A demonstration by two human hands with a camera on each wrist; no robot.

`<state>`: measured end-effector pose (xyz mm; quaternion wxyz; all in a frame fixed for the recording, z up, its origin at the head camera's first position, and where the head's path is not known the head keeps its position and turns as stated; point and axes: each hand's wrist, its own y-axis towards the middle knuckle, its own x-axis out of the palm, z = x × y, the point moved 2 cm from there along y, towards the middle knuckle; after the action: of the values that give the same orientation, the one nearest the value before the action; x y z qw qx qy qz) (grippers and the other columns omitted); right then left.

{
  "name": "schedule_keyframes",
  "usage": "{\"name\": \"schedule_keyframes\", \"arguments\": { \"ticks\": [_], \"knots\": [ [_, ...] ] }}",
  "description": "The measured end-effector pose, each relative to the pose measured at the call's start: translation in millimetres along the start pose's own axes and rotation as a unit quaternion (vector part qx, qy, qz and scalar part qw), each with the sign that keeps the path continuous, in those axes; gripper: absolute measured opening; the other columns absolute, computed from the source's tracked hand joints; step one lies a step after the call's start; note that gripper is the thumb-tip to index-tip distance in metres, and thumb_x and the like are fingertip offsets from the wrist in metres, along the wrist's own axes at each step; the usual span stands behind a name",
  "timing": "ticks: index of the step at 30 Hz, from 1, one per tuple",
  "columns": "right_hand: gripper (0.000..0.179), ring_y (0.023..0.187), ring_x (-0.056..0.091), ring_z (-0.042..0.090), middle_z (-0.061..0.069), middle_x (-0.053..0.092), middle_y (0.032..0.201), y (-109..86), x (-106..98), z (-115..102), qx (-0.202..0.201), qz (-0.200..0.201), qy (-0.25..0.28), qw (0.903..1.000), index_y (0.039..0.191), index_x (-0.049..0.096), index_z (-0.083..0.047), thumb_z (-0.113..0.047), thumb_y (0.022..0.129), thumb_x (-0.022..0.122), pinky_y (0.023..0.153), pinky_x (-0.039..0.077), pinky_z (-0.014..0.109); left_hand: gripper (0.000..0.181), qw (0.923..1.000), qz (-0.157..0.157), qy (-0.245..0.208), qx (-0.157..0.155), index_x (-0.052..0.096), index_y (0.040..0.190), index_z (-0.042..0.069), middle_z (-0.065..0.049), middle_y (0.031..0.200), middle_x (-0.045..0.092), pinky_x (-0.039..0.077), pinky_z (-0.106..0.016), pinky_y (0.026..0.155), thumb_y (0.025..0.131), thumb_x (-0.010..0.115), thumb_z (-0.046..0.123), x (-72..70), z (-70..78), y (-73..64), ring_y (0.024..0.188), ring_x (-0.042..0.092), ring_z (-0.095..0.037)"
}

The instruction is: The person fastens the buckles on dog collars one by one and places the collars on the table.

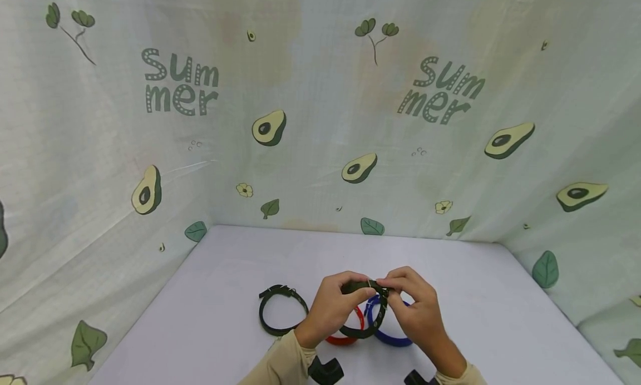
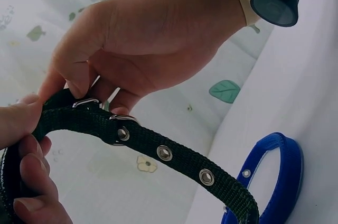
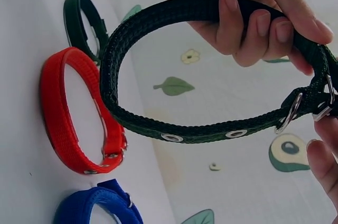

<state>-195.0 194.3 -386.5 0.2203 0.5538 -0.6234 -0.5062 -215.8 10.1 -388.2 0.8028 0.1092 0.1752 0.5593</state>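
A dark green dog collar [image 1: 360, 334], fastened into a loop, is held up in front of me by both hands. My left hand [image 1: 334, 306] grips the band, thumb on one side and curled fingers on the other. My right hand [image 1: 418, 307] pinches the strap beside the metal buckle [image 2: 87, 102], with thumb and fingertips close together. A metal D-ring [image 3: 289, 113] hangs near the buckle, and metal eyelets [image 2: 164, 153] run along the band. The strap's tip is partly hidden by fingers.
A second dark green collar [image 1: 274, 332] lies looped on the white table [image 1: 230, 262] at the left. Behind the held collar are a red collar [image 3: 55, 102] and a blue collar [image 1: 393, 340]. A printed cloth [image 1: 310, 84] hangs around the table's back and sides.
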Motion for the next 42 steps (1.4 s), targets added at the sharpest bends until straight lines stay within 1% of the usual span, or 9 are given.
{"name": "schedule_keyframes", "arguments": {
  "ticks": [7, 14, 22, 24, 26, 30, 34, 38, 42],
  "knots": [
    [0.046, 0.077, 0.056, 0.011, 0.002, 0.063, 0.094, -0.1, 0.5, -1.2, -0.003, -0.001, -0.001, 1.0000, 0.102, 0.077, -0.008, 0.022, 0.074, 0.056, 0.064, 0.048, 0.018, 0.023, 0.9999, -0.005, -0.013, -0.007, 0.073, 0.110, 0.008, 0.001, 0.099, 0.070, 0.056, -0.025, 0.076, 0.093, 0.073, 0.024, -0.4, 0.2, -1.2, 0.088, 0.065, -0.013],
    [0.046, 0.078, 0.057, 0.011, 0.001, 0.063, 0.096, -1.3, 1.4, -1.4, 0.006, -0.005, -0.012, 0.9999, 0.103, 0.078, -0.009, 0.021, 0.075, 0.057, 0.065, 0.049, 0.017, 0.024, 0.9998, -0.007, -0.014, -0.012, 0.073, 0.111, 0.009, 0.000, 0.101, 0.070, 0.055, -0.025, 0.079, 0.094, 0.073, 0.026, -0.4, -0.1, -1.0, 0.091, 0.066, -0.013],
    [0.044, 0.079, 0.058, 0.013, 0.003, 0.065, 0.097, -1.7, 3.7, 0.1, 0.001, -0.003, -0.017, 0.9998, 0.103, 0.077, -0.006, 0.023, 0.074, 0.061, 0.065, 0.048, 0.016, 0.023, 0.9997, -0.002, -0.017, -0.015, 0.072, 0.114, 0.013, 0.001, 0.102, 0.070, 0.055, -0.026, 0.081, 0.094, 0.072, 0.025, 0.6, 0.6, -1.3, 0.093, 0.067, -0.013],
    [0.044, 0.080, 0.060, 0.014, 0.004, 0.067, 0.098, -1.7, 4.1, -0.4, 0.010, -0.004, -0.026, 0.9996, 0.105, 0.075, -0.006, 0.022, 0.073, 0.062, 0.066, 0.049, 0.016, 0.023, 0.9997, -0.001, -0.018, -0.014, 0.071, 0.114, 0.012, 0.001, 0.101, 0.070, 0.055, -0.026, 0.081, 0.094, 0.072, 0.024, 0.5, 0.3, -1.2, 0.093, 0.067, -0.013],
    [0.044, 0.083, 0.062, 0.014, 0.004, 0.069, 0.099, -1.6, 4.3, -1.5, 0.027, -0.006, -0.038, 0.9989, 0.107, 0.073, -0.007, 0.021, 0.074, 0.064, 0.068, 0.049, 0.016, 0.024, 0.9997, 0.001, -0.017, -0.015, 0.071, 0.115, 0.012, 0.002, 0.100, 0.070, 0.055, -0.025, 0.081, 0.094, 0.071, 0.024, 0.6, 0.0, -1.2, 0.092, 0.067, -0.013],
    [0.041, 0.086, 0.065, 0.014, 0.003, 0.071, 0.101, -1.5, 4.1, -4.4, 0.063, -0.015, -0.053, 0.9965, 0.108, 0.070, -0.008, 0.018, 0.077, 0.068, 0.070, 0.050, 0.017, 0.024, 0.9997, 0.009, -0.009, -0.021, 0.069, 0.115, 0.014, 0.002, 0.092, 0.067, 0.054, -0.025, 0.078, 0.094, 0.072, 0.023, -0.1, -0.4, -1.5, 0.085, 0.064, -0.012],
    [0.040, 0.088, 0.066, 0.016, 0.005, 0.071, 0.102, -0.9, 4.3, -6.2, 0.066, -0.020, -0.047, 0.9965, 0.108, 0.071, -0.010, 0.017, 0.079, 0.068, 0.072, 0.051, 0.017, 0.023, 0.9994, 0.016, -0.014, -0.027, 0.064, 0.113, 0.015, 0.001, 0.087, 0.065, 0.052, -0.028, 0.075, 0.093, 0.073, 0.023, -1.5, 0.1, -1.5, 0.081, 0.062, -0.014],
    [0.042, 0.090, 0.065, 0.017, 0.005, 0.071, 0.103, -0.5, 4.5, -6.4, 0.065, -0.027, -0.040, 0.9967, 0.108, 0.072, -0.011, 0.019, 0.079, 0.066, 0.073, 0.050, 0.017, 0.025, 0.9993, 0.016, -0.021, -0.025, 0.063, 0.114, 0.011, 0.001, 0.088, 0.066, 0.052, -0.028, 0.079, 0.094, 0.072, 0.022, -2.9, -0.2, -0.7, 0.084, 0.062, -0.014],
    [0.043, 0.090, 0.064, 0.015, 0.002, 0.070, 0.104, -1.4, 5.4, -5.5, 0.069, -0.037, -0.039, 0.9961, 0.108, 0.073, -0.013, 0.018, 0.080, 0.065, 0.072, 0.049, 0.017, 0.027, 0.9994, 0.013, -0.023, -0.024, 0.063, 0.116, 0.008, 0.000, 0.088, 0.065, 0.053, -0.027, 0.081, 0.094, 0.071, 0.022, -3.9, 0.3, -0.9, 0.086, 0.063, -0.014]
  ]
}}
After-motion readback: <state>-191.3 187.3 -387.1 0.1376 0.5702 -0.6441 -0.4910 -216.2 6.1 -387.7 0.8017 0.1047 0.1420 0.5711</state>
